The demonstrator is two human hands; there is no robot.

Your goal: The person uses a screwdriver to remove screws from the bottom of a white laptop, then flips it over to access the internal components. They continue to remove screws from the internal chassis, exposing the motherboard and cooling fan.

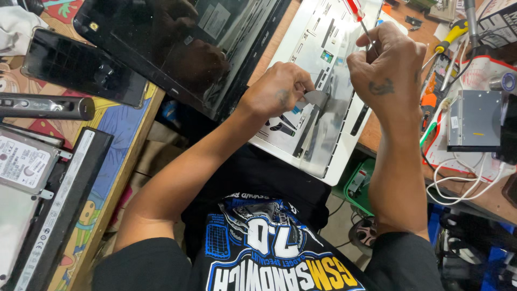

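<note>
A white laptop base panel point(318, 64) lies upside down in front of me, partly over the table edge. My left hand point(277, 89) is shut on a small grey flat piece point(316, 98) that it presses against the panel's silver shield. My right hand point(388, 67) is fisted around a red-handled screwdriver point(356, 12), whose shaft points down into the panel. A black laptop lid point(177, 48) with a glossy screen lies open to the left of the panel.
On the left sit a black phone point(81, 67), a dark cylinder point(46, 106), a hard drive point(24, 161) and a black battery bar point(64, 205). At the right are a silver optical drive point(476, 121), a yellow-handled screwdriver point(452, 33) and white cables point(463, 186).
</note>
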